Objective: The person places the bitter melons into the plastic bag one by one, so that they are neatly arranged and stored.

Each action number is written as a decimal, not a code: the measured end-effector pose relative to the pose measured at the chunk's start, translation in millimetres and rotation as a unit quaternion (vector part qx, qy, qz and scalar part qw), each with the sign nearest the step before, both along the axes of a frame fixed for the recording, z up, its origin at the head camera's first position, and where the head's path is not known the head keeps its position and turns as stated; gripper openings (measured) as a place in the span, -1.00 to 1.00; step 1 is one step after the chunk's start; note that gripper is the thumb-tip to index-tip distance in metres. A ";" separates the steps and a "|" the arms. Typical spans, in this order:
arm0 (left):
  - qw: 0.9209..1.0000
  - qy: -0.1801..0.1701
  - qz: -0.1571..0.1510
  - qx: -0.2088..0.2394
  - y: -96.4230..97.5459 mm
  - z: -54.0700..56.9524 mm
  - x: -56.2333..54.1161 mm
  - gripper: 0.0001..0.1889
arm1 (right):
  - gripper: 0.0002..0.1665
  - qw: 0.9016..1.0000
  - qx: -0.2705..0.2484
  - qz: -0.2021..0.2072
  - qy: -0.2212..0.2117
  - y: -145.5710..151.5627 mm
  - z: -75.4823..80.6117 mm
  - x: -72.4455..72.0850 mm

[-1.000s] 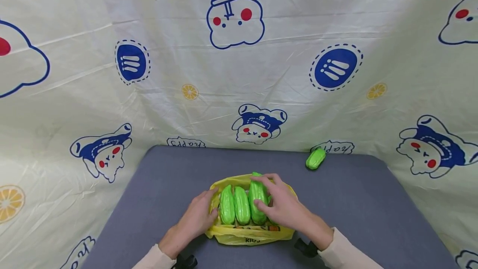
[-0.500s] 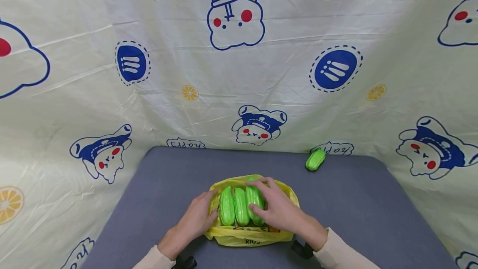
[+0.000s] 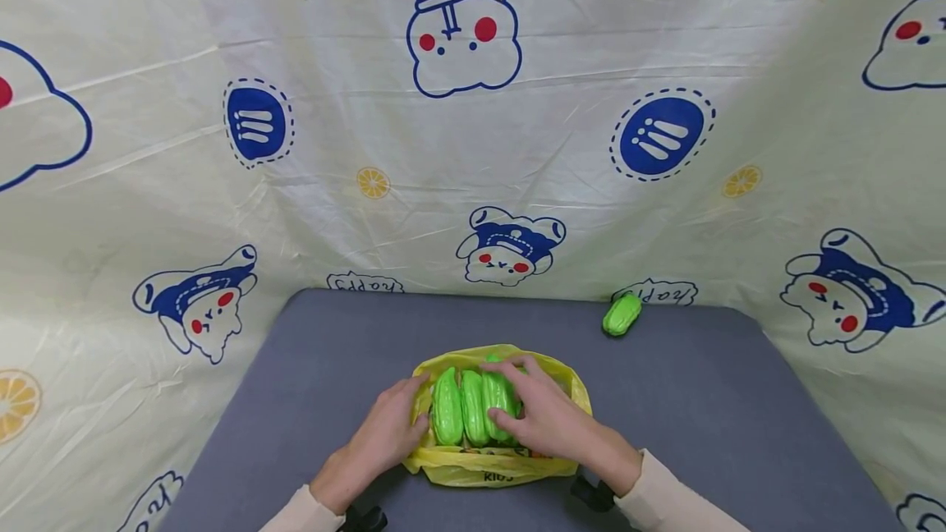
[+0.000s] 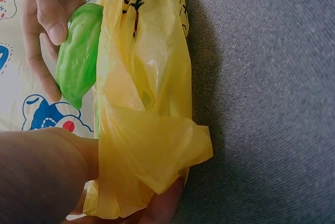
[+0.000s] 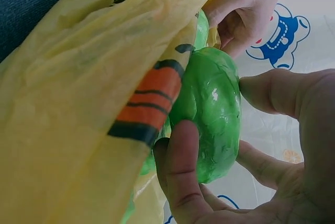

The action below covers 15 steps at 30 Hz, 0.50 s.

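A yellow plastic bag [image 3: 498, 473] lies with its mouth spread wide. My left hand [image 3: 388, 425] grips the bag's left side; in the left wrist view the yellow film [image 4: 152, 150] covers part of that hand. Glossy green cucumber-shaped vegetables, one at the left [image 3: 447, 409] and one in the middle [image 3: 475, 409], lie side by side in the bag. My right hand [image 3: 550, 409] holds a third green cucumber [image 5: 214, 114] between thumb and fingers, at the right of this row. Its lower part is hidden by the thumb in the head view.
Another green cucumber [image 3: 622, 314] lies near the back edge of the grey table [image 3: 702, 401], right of centre. Behind the table hangs a pale printed sheet [image 3: 562, 138]. Dark wrist mounts [image 3: 594, 493] sit below both wrists.
My right hand has moved left and slightly down with its cucumber, bringing it against the middle one. The left hand has stayed on the bag's side.
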<state>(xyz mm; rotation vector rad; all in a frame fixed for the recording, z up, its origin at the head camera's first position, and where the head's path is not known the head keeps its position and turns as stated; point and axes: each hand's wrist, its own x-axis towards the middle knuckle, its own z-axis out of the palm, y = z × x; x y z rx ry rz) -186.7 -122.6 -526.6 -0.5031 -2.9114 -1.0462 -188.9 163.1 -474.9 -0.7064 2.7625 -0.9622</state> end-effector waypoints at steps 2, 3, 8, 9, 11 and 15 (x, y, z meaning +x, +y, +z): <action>1.000 -0.001 0.000 0.000 0.0 0.0 -0.2 -0.34 | -0.24 1.000 0.003 0.000 0.003 0.2 0.3 0.8; 1.000 0.000 0.000 0.000 0.0 0.2 -0.1 -0.34 | -0.24 1.000 0.005 0.000 0.004 0.3 0.6 1.1; 1.000 -0.001 0.003 -0.003 0.5 -0.1 -0.4 -0.34 | -0.24 1.000 0.009 0.003 0.007 0.7 1.4 2.5; 1.000 -0.001 0.003 -0.004 0.6 -0.1 -0.3 -0.34 | -0.24 1.000 0.010 0.004 0.008 0.8 1.4 2.7; 1.000 -0.001 0.003 -0.005 0.8 -0.2 -0.4 -0.34 | -0.24 1.000 0.008 0.006 0.004 1.0 1.9 3.2; 1.000 0.000 0.003 -0.004 1.0 0.3 0.1 -0.34 | -0.25 1.000 0.001 0.005 -0.011 1.7 3.2 4.4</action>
